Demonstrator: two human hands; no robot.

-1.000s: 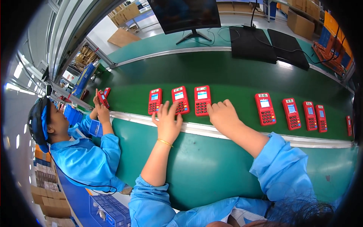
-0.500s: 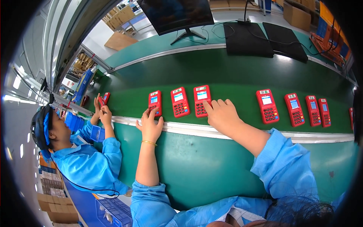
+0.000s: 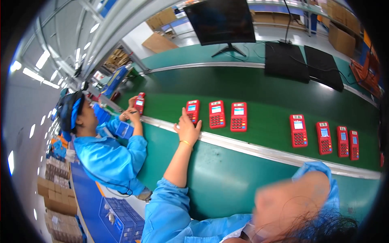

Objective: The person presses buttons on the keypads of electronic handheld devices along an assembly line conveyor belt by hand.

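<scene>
A row of red handheld card terminals with small screens and keypads lies on the dark green belt. My left hand (image 3: 188, 128) rests by the belt's edge with its fingers apart, the fingertips touching the lower left side of one terminal (image 3: 193, 108). To its right lie a second terminal (image 3: 217, 114) and a third terminal (image 3: 238, 117), both with lit screens. My right hand (image 3: 271, 202) is drawn back close to my body, off the belt and smeared by motion, so its fingers cannot be made out.
Farther right are several more terminals (image 3: 298, 131). On the left a co-worker (image 3: 107, 154) in blue handles another terminal (image 3: 139, 103). A pale metal rail (image 3: 259, 150) separates the belt from the green table (image 3: 227, 174). Behind stand a monitor (image 3: 221, 22) and black mats (image 3: 285, 62).
My right hand has left the third terminal's keypad and swung back toward my body. My left hand stays by its terminal. The whole view has shifted, moving the scene rightward and down.
</scene>
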